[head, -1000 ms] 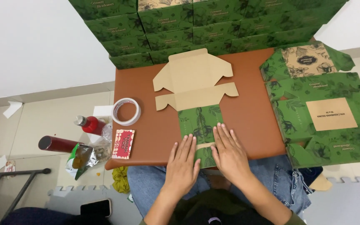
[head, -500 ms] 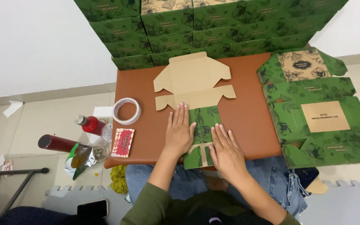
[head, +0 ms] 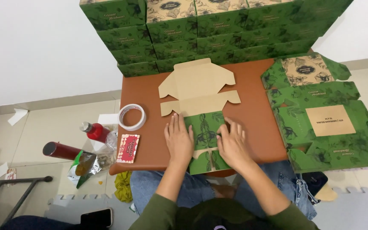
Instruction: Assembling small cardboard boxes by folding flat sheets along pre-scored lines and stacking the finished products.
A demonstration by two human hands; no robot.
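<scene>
A person seated at a small brown desk presses both hands flat, fingers spread and gripping nothing, on an unfolded green leaf-print carton blank lying at the desk's near edge, its plain kraft inner flaps pointing toward the wall. The left hand rests on the blank's left side panel, the right hand on its right side panel, with the printed centre strip showing between them.

To crease cleanly, the palms would do best to bear down right along the score lines, both sides pushed evenly so the blank does not skew, with the near flap overhanging the desk edge kept from buckling.

Half a second earlier the left hand lay farther up the blank, near the kraft flap, while the right sat lower; now the two are level and set wider apart.

Around the work: a roll of clear tape and a small red packet at the desk's left, a red bottle and a dark red flask on the floor beside it, a wall of assembled green boxes stacked behind, and a pile of flat blanks to the right.
</scene>
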